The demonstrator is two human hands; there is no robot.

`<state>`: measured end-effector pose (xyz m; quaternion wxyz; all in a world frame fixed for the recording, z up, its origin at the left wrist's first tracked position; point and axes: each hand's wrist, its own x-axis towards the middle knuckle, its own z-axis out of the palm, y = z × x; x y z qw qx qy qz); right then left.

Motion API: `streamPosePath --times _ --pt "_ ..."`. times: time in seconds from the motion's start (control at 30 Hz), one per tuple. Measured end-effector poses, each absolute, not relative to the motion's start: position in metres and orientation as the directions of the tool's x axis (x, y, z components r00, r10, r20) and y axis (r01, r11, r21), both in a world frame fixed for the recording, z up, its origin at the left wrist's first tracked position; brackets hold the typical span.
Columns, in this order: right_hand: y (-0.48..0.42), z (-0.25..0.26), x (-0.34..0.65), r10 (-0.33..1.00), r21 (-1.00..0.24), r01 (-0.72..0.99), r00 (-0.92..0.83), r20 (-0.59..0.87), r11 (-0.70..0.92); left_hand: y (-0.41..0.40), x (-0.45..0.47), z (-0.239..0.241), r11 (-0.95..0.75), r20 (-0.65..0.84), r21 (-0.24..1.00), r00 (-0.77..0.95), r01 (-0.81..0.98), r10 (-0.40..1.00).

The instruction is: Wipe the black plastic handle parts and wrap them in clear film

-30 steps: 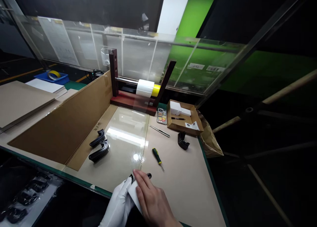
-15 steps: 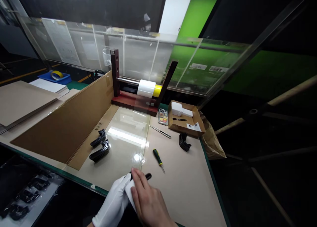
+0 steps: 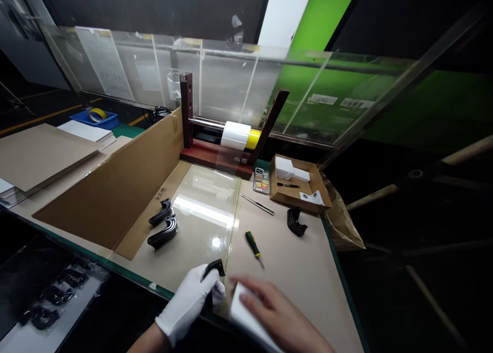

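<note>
My left hand [image 3: 195, 295], in a white glove, is closed around a black curved plastic part [image 3: 214, 267] at the table's front edge. One end of the part sticks up above the fingers and some of it shows below them. My bare right hand [image 3: 275, 312], a little blurred, grips a white block-like piece [image 3: 246, 319] just to the right; its material is unclear. Two similar black curved parts, one of them the nearer part [image 3: 164, 233], lie to the left on the glossy sheet [image 3: 200, 199]. Another black part [image 3: 296, 222] rests at the right.
A green-handled screwdriver [image 3: 253, 244] and metal tweezers [image 3: 257, 204] lie right of the sheet. Behind stand a roll of white film [image 3: 235, 135] on a dark red holder, a patterned phone [image 3: 261, 180] and a cardboard tray [image 3: 327, 199]. A tall cardboard panel [image 3: 115, 189] borders the left.
My right hand has moved right with the white piece, away from the left hand. The black part in my left hand now shows more fully. The whole view has shifted slightly.
</note>
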<state>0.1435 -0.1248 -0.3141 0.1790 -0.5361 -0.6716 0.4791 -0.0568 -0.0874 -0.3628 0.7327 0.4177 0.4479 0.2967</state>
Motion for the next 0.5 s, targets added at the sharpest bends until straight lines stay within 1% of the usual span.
streamPosePath --times 0.03,0.07,0.1,0.17,0.2,0.27,0.33,0.37,0.4,0.47,0.5 --pt "-0.123 -0.321 0.141 0.941 -0.824 0.567 -0.280 -0.187 0.005 -0.088 -0.058 -0.363 0.464 -0.386 0.885 0.506 -0.033 0.772" --pt "-0.120 -0.330 0.138 0.966 -0.802 0.595 -0.237 -0.104 0.059 -0.088 -0.058 -0.362 0.443 -0.356 0.897 0.578 -0.010 0.734" --pt "-0.118 -0.340 0.134 0.970 -0.770 0.628 -0.240 -0.047 0.118 -0.088 -0.059 -0.360 0.414 -0.325 0.910 0.632 0.008 0.704" --pt "-0.114 -0.357 0.127 0.971 -0.689 0.704 -0.241 -0.003 0.172 -0.087 -0.059 -0.356 0.377 -0.290 0.926 0.682 0.022 0.671" --pt "-0.113 -0.363 0.124 0.979 -0.652 0.740 -0.206 0.010 0.162 -0.086 -0.059 -0.353 0.336 -0.289 0.940 0.676 0.064 0.678" --pt "-0.113 -0.367 0.118 0.986 -0.609 0.779 -0.166 0.024 0.146 -0.083 -0.059 -0.349 0.177 -0.292 0.954 0.611 0.243 0.736" --pt "-0.113 -0.363 0.113 0.973 -0.590 0.784 -0.232 0.008 0.192 -0.081 -0.059 -0.344 0.020 -0.267 0.893 0.492 0.450 0.829" --pt "-0.113 -0.359 0.111 0.968 -0.575 0.791 -0.253 0.002 0.208 -0.081 -0.059 -0.342 -0.012 -0.254 0.863 0.456 0.504 0.853" --pt "-0.112 -0.356 0.109 0.971 -0.555 0.808 -0.237 0.003 0.199 -0.081 -0.059 -0.340 0.006 -0.269 0.867 0.456 0.499 0.849" --pt "-0.111 -0.349 0.108 0.985 -0.522 0.838 -0.174 0.017 0.157 -0.081 -0.061 -0.335 0.124 -0.341 0.902 0.505 0.413 0.793" --pt "-0.111 -0.347 0.108 0.984 -0.522 0.837 -0.179 0.018 0.162 -0.082 -0.062 -0.332 0.196 -0.379 0.907 0.519 0.374 0.766"
